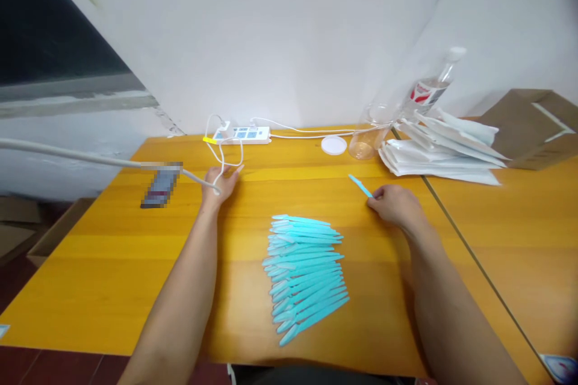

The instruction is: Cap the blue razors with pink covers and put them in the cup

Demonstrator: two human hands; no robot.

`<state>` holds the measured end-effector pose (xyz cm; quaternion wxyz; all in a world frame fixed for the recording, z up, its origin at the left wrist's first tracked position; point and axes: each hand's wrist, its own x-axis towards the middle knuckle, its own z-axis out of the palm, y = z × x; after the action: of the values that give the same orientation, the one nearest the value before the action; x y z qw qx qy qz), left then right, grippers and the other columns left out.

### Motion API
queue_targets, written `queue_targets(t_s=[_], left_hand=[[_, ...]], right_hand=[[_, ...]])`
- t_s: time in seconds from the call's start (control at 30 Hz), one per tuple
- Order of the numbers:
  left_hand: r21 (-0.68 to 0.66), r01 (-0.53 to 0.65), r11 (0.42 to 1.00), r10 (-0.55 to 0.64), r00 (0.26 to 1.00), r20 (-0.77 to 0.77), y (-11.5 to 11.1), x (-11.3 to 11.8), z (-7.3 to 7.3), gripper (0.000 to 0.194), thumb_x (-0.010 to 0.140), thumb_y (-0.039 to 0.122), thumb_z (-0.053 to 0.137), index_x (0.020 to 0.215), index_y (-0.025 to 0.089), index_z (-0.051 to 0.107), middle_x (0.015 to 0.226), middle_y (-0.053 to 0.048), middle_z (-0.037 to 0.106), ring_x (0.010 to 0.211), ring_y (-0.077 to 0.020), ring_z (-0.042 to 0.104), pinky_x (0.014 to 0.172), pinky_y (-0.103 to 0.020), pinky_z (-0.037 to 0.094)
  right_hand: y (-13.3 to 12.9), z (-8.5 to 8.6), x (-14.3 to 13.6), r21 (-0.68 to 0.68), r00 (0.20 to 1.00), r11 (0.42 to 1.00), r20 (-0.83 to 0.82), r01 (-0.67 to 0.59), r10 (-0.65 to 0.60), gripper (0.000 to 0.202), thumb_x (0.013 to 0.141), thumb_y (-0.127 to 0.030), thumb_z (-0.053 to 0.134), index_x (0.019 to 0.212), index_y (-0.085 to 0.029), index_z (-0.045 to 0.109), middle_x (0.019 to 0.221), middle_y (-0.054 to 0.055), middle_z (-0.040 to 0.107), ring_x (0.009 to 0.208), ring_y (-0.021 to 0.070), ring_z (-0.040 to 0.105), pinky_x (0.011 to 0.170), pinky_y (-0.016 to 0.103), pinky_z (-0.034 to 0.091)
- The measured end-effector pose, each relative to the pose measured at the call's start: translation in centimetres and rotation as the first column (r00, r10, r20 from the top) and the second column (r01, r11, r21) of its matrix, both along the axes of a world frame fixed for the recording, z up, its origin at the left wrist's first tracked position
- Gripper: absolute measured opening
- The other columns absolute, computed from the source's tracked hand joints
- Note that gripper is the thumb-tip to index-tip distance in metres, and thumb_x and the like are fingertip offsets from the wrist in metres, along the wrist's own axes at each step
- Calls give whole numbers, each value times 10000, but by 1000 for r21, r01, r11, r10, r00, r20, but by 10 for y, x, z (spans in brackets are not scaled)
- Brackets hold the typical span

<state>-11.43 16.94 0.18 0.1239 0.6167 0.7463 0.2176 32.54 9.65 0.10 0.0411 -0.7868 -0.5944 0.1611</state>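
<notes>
Many turquoise eyebrow razors lie side by side in a loose stack, their pale blade ends to the left. My right hand pinches a single turquoise eyebrow razor, tilted up and left, right of the stack. On the other side, my left hand rests at the table near the power strip, thumb and fingers apart. A white cable crosses in front of it and hides part of its fingers; nothing shows in its grasp.
Against the wall sits a power strip with plugs. A round lid, a clear plastic jar, a bottle, white packets and a cardboard box stand rightward. A phone lies left on the table.
</notes>
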Motion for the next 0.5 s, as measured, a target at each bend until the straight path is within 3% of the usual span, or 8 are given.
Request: queue_targets(t_s=[0.17,0.27,0.33,0.43,0.5], left_hand=[[-16,10,1000,-11,996,-85,13,5,-6,375,876,515,610,1056,230,773,1093,-103,769,1084,-306,671,890,-344,473],[-36,26,999,-29,997,-78,17,13,-3,310,876,442,613,978,201,781,1024,-134,772,1034,-328,680,869,-371,471],[-65,63,996,-67,996,-54,15,20,2,277,855,401,642,929,171,778,952,-152,767,974,-333,688,841,-380,473],[-109,165,980,-163,986,27,-3,35,6,343,846,398,664,1073,158,755,904,-114,760,859,-271,697,788,-344,491],[-140,265,954,-228,945,234,-23,46,6,470,868,449,644,1235,160,693,860,-71,740,738,-210,677,728,-316,502]], right_hand=[[-1,-4,-18,86,972,990,-198,-112,127,128,757,-285,636,810,-197,713,793,73,747,696,198,655,604,283,410],[-5,-4,-31,131,908,977,-366,-165,203,142,805,-314,620,820,-193,694,795,60,736,693,181,635,613,274,424],[-7,-3,-41,151,800,971,-550,-187,239,207,823,-379,625,847,-184,693,802,54,725,687,171,621,609,269,437],[-10,-3,-59,125,534,971,-817,-205,218,321,797,-470,682,902,-168,693,818,49,719,686,155,620,632,269,478],[-11,-3,-69,69,384,973,-911,-220,152,387,763,-506,732,933,-160,695,793,43,718,686,151,632,677,283,509]])
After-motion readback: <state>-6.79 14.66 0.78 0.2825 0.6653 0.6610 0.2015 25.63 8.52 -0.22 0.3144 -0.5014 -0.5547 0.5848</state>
